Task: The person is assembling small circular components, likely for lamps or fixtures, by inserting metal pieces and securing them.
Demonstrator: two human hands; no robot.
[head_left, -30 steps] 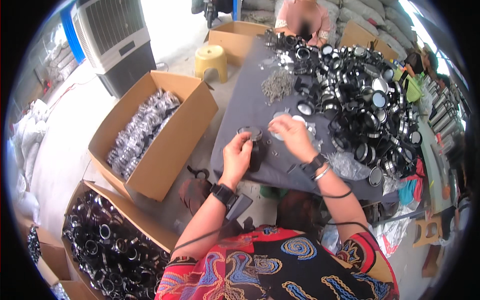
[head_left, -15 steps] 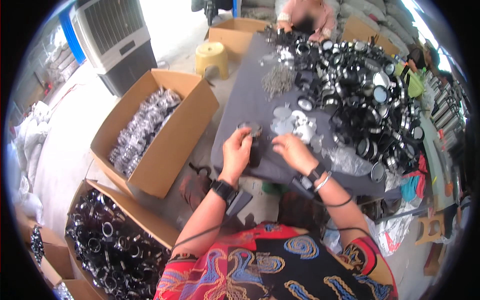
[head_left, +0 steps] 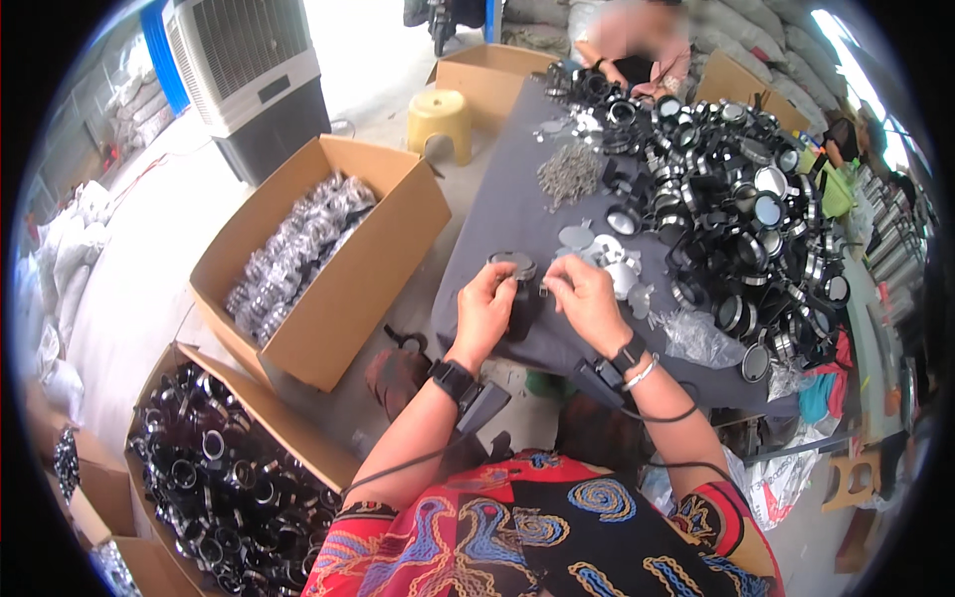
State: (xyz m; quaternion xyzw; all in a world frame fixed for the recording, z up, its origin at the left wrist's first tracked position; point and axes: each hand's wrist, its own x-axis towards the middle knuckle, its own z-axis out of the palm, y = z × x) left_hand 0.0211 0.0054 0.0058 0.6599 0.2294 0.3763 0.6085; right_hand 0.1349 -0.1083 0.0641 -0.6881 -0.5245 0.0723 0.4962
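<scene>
My left hand and my right hand meet over the near edge of a dark grey table. Between them they hold a black cylindrical part with a round rimmed top. My right fingers pinch at its upper right side; what they pinch is too small to make out. Flat silver discs lie just beyond my right hand. A big heap of black and silver ring parts covers the table's right half.
An open cardboard box of wrapped shiny parts stands left of the table. Another box of black rings is at lower left. A yellow stool, an air cooler and a seated person are farther off.
My right hand came back from the silver discs to the black part in my left hand. Both hands now sit closer together on it.
</scene>
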